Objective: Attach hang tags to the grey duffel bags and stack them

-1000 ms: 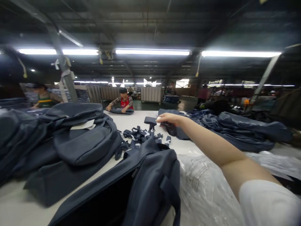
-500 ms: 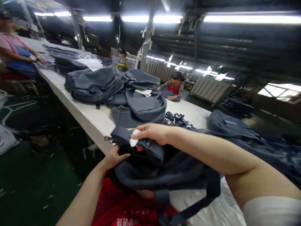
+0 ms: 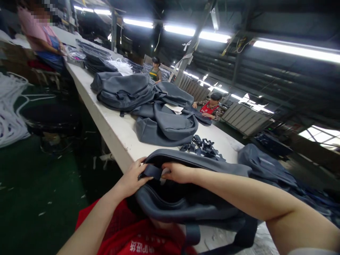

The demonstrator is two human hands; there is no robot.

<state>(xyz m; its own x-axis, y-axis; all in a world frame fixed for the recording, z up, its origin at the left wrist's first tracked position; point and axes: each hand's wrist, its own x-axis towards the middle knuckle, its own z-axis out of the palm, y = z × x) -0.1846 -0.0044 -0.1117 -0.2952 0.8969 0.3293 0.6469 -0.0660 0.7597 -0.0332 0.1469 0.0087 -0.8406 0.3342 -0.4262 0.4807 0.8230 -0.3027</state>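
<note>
A dark blue-grey bag [image 3: 202, 205] lies on its side before me, its zip mouth gaping toward my left. At the left end of that mouth, my left hand [image 3: 132, 179] is closed on the bag's edge, its thumb against a wide dark strap [image 3: 152, 171]. My right hand [image 3: 180, 172] reaches into the opening, closed on the strap and a small whitish piece [image 3: 164, 174]. The rest of the strap is hidden inside the bag. A loose webbing handle [image 3: 245, 232] hangs on the near side.
More grey bags [image 3: 170, 122] are piled on the long white table [image 3: 126, 141]. Short dark straps [image 3: 204, 146] lie heaped beyond my bag, with further bags [image 3: 265, 164] at right. A black stool [image 3: 50, 117] stands left. Several co-workers are around the table.
My right hand has lowered the folded strap from above the bag into its mouth. My left hand has closed on the bag's edge. The view has shifted left.
</note>
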